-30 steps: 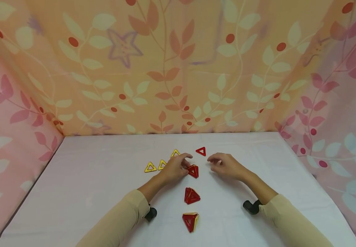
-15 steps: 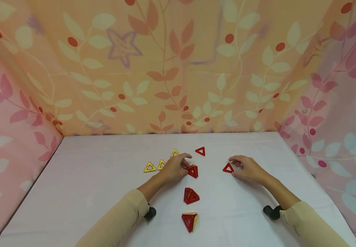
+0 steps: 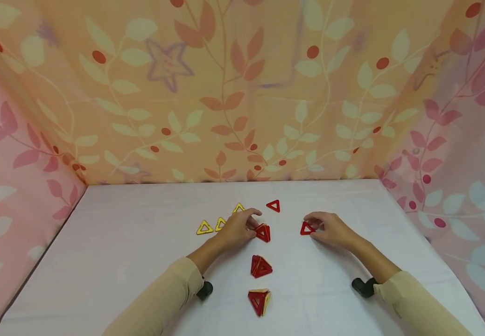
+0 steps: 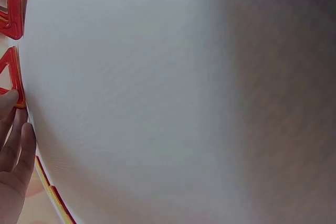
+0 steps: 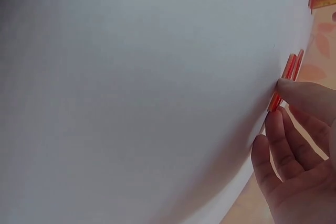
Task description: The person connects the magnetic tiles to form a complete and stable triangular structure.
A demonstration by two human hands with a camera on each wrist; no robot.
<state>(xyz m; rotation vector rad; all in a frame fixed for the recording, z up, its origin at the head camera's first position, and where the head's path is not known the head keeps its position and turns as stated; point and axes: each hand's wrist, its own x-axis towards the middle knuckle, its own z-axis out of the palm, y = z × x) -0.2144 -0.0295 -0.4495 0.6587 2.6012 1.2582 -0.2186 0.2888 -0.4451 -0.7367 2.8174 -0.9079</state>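
Note:
My left hand (image 3: 237, 229) pinches a small pyramid of red and yellow magnetic triangle tiles (image 3: 263, 233) at the middle of the table. In the left wrist view its thumb lies on a red face (image 4: 17, 80) and the fingers are behind. To the right, my right hand (image 3: 332, 229) holds a single red triangle tile (image 3: 302, 229) between thumb and fingers. The right wrist view shows this tile (image 5: 275, 101) edge-on in the pinch. The tile and the pyramid are apart.
Two more red and yellow pyramids, a nearer one (image 3: 259, 302) and one behind it (image 3: 261, 266), stand in line toward me. Yellow triangle tiles (image 3: 204, 227) lie left of my left hand, one partly hidden by it. A red triangle tile (image 3: 273, 206) lies farther back.
My right hand has moved right, then slightly back left. A red triangle tile, not visible at its fingers one second ago, now shows there. My left hand and the pyramid have stayed still.

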